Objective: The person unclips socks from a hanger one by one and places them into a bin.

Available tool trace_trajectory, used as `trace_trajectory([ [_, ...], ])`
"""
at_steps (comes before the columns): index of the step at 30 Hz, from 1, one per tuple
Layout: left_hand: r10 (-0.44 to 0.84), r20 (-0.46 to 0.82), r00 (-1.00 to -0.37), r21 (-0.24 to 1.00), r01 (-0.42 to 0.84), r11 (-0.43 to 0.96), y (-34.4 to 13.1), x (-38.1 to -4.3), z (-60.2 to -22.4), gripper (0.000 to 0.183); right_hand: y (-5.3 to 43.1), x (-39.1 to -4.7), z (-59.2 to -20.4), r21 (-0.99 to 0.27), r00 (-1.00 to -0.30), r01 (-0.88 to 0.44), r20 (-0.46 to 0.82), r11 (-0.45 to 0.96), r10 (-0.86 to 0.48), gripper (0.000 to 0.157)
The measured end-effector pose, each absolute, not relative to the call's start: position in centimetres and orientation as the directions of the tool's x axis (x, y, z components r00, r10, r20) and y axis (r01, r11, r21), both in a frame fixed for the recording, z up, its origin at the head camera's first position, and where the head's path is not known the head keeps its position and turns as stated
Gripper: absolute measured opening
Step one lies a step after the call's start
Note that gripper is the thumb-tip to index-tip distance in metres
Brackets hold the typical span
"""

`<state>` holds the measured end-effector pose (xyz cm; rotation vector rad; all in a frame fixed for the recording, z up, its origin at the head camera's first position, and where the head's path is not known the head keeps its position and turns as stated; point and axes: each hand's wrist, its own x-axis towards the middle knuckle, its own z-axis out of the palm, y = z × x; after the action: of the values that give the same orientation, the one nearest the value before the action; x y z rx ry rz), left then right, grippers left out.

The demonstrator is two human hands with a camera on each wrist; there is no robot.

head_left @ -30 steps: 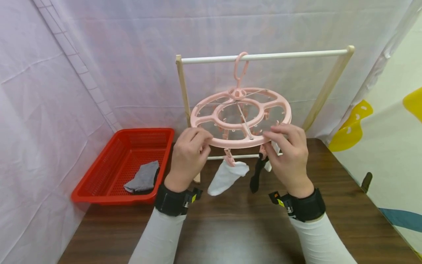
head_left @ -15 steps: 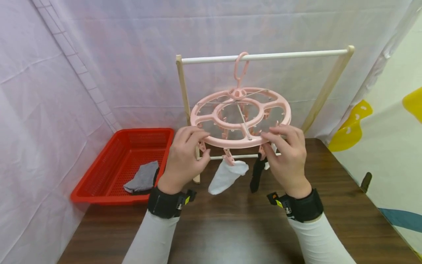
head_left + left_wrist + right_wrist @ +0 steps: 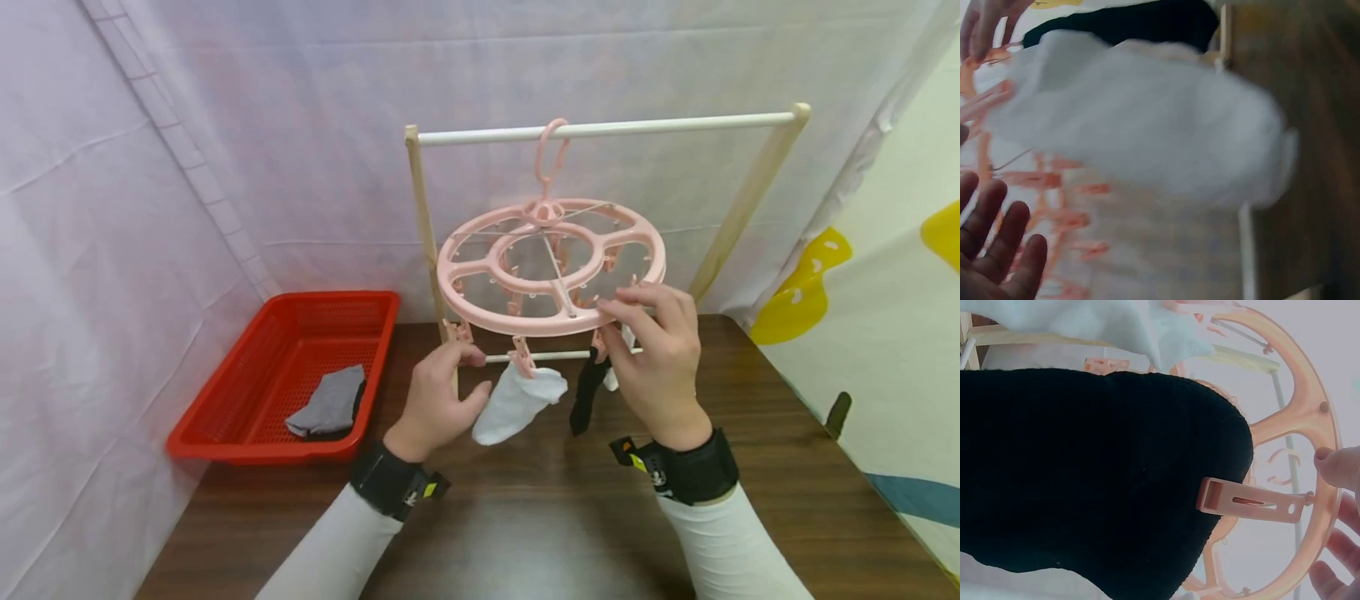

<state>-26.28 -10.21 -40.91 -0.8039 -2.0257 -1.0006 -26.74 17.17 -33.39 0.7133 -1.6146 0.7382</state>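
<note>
A pink round clip hanger [image 3: 517,324] hangs by its hook from a white rod. My right hand [image 3: 662,362] pinches the front right of its rim; the right wrist view has the thumb [image 3: 1338,467] on the ring. My left hand [image 3: 437,398] is off the rim, fingers loosely bent and holding nothing, beside a white sock [image 3: 517,406] hanging from a clip at the front. A black sock [image 3: 588,393] hangs near my right hand, held by a pink clip [image 3: 1252,501]. Another white piece, mostly hidden, hangs behind that hand.
The white rod [image 3: 675,125] belongs to a wooden-sided rack standing on the brown table [image 3: 510,533]. At the left is a red basket [image 3: 262,452] with a grey sock [image 3: 328,402] and something dark beneath it. White cloth walls [image 3: 322,167] stand behind and to the left.
My left hand has let go of the hanger's rim and dropped below it, close to the white sock. My right hand stays at the rim.
</note>
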Motion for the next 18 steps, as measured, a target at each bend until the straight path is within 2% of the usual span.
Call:
trace_trajectory([
  [4, 0.256, 0.651, -0.715, 0.589, 0.688, 0.424, -9.1, -26.9, -42.6, 0.041, 17.3, -26.7, -33.4, -0.094, -0.162, -0.779, 0.985, 0.620, -0.055, 0.013],
  [7, 0.289, 0.528, -0.799, 0.697, 0.602, 0.389, -8.4, -27.1, -43.3, 0.049, 17.3, -26.7, -33.5, -0.094, -0.163, -0.780, 0.985, 0.619, -0.056, 0.013],
  [12, 0.300, 0.419, -0.857, 0.799, 0.505, 0.326, -7.4, -26.9, -43.9, 0.047, 17.2, -26.8, -33.5, -0.092, -0.160, -0.781, 0.986, 0.618, -0.056, 0.012],
  [18, 0.258, 0.397, -0.881, 0.842, 0.461, 0.279, -6.5, -26.7, -44.7, 0.030, 17.2, -26.8, -33.5, -0.090, -0.160, -0.779, 0.986, 0.620, -0.057, 0.012],
])
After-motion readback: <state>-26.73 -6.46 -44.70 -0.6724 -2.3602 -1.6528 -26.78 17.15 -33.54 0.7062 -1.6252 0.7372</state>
